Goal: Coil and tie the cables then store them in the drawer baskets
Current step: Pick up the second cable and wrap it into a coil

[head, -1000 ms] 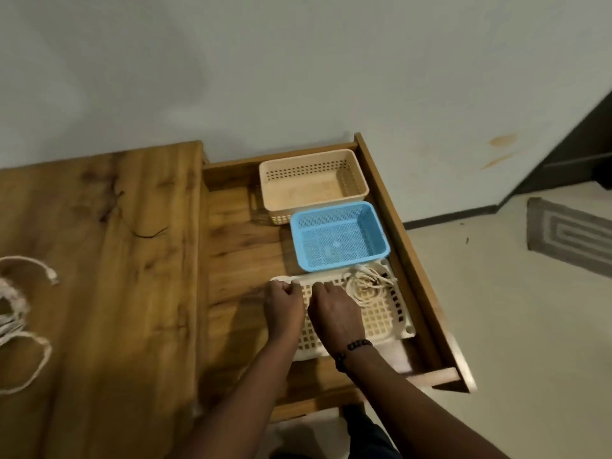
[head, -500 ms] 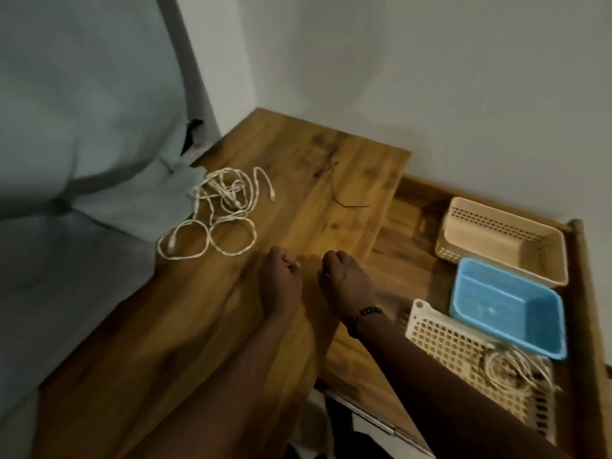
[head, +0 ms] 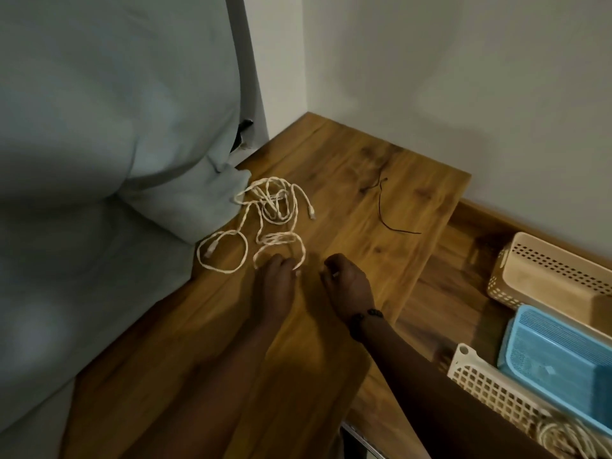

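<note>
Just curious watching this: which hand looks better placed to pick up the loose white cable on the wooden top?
Probably the left hand: its fingertips are already at the near loop of the loose white braided cable. The right hand sits farther right, apart from it.

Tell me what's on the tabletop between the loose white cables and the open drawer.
In the head view, only a thin dark tie lies on bare wood between the loose white cables and the drawer.
</note>
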